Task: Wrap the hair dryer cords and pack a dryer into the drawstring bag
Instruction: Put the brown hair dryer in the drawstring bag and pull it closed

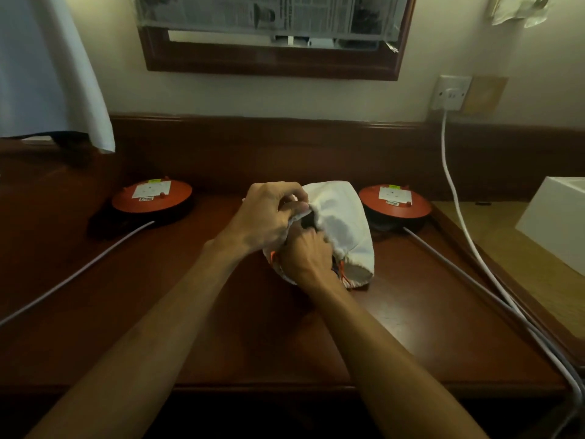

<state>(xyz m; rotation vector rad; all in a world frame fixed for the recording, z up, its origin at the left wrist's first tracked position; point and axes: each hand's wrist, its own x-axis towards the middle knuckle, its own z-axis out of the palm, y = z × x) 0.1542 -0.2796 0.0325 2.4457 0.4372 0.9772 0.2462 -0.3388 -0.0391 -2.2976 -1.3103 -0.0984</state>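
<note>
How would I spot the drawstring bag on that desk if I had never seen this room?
Start at the dark wooden desk below the framed mirror. Midway between two round orange-topped devices, the left hand and right hand grip the drawstring bag. It is the only soft white cloth thing there, with orange cord at its mouth.

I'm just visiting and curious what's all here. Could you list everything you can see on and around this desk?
drawstring bag: one, white with orange cord, middle of the desk, something dark in its mouth
round devices: two, orange-topped on black bases, one at desk left, one at desk right
grey cables: two, one running from each device, left and right
white cable: one, hanging from the wall socket
wall socket: one, white, right wall
desk: one, dark brown wood
mirror frame: one, brown, on the wall
white cloth: one, hanging top left
white box: one, far right
hands: two, left and right, both gripping the bag's mouth
</note>
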